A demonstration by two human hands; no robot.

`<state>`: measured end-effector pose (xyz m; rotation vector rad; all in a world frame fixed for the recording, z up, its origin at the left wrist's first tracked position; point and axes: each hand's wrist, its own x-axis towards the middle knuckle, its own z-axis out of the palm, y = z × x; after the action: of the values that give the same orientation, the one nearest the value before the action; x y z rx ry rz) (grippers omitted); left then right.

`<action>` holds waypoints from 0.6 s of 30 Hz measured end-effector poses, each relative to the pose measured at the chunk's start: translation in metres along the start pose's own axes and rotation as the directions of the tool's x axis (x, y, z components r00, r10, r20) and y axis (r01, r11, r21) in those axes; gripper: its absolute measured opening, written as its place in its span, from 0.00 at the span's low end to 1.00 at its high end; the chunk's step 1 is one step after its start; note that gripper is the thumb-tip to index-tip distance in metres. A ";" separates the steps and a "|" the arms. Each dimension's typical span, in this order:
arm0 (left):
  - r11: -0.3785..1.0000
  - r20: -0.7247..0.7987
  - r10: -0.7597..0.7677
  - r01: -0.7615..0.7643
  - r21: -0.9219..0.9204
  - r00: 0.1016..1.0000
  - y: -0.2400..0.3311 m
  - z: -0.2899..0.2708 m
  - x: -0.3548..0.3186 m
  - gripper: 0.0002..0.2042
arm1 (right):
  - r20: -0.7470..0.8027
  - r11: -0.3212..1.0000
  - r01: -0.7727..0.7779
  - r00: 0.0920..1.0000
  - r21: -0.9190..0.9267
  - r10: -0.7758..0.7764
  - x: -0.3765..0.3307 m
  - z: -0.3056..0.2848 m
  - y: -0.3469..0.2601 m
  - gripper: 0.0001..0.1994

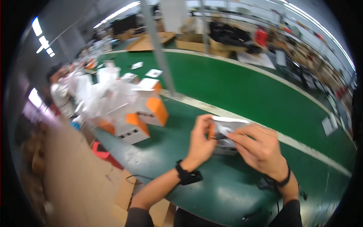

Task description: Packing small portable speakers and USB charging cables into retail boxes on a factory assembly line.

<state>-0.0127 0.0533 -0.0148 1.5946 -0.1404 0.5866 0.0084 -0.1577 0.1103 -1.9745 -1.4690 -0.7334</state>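
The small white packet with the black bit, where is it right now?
In the head view, the small white packet sits just right of centre, held between the left hand and right hand above the green table.

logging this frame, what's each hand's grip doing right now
Left hand: closed on the small white-and-orange box.
Right hand: closed, pinching the same box from the other side.

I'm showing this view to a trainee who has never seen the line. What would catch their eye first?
Probably the two bare hands at centre: the left hand and right hand both grip a small white-and-grey box with an orange edge over the glossy green worktable. Next, to the left on that table, a cluster of white cartons with bright orange flaps among crumpled clear plastic bags.
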 end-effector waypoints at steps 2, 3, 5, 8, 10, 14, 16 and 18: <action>0.985 0.042 -0.092 0.097 -0.145 0.995 0.000 0.001 0.002 0.29 | -0.005 0.999 -0.051 0.999 -0.005 0.051 -0.001 0.002 0.008 0.19; 0.982 0.052 -0.099 0.106 -0.155 0.994 0.000 0.003 0.002 0.28 | -0.020 0.999 -0.045 0.999 -0.026 0.044 -0.005 0.006 0.013 0.18; 0.977 0.065 -0.092 0.102 -0.188 0.994 0.006 0.010 0.000 0.28 | -0.034 0.997 -0.049 0.998 -0.060 0.047 -0.014 0.014 0.019 0.16; 0.976 0.063 -0.114 0.124 -0.181 0.991 0.007 0.013 -0.004 0.28 | -0.035 0.987 -0.078 0.997 -0.140 0.074 -0.020 0.022 0.019 0.13; 0.978 0.058 -0.125 0.133 -0.163 0.990 0.009 0.012 -0.005 0.28 | -0.015 0.982 -0.112 0.994 -0.153 0.111 -0.023 0.028 0.014 0.11; 0.982 0.091 -0.100 0.113 -0.154 0.991 0.005 0.004 -0.005 0.29 | 0.106 0.971 -0.135 0.982 -0.198 0.158 -0.030 0.038 0.016 0.10; 0.984 0.113 -0.084 0.100 -0.145 0.990 0.004 0.003 -0.005 0.30 | 0.132 0.960 -0.112 0.980 -0.258 0.150 -0.030 0.042 0.016 0.08; 0.986 0.147 -0.059 0.081 -0.145 0.987 0.008 0.003 -0.004 0.28 | 0.132 0.949 -0.074 0.984 -0.307 0.119 -0.028 0.044 0.016 0.08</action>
<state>-0.0188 0.0481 -0.0099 1.4872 -0.2288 0.3981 0.0209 -0.1486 0.0581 -2.3605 -1.3971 -0.8219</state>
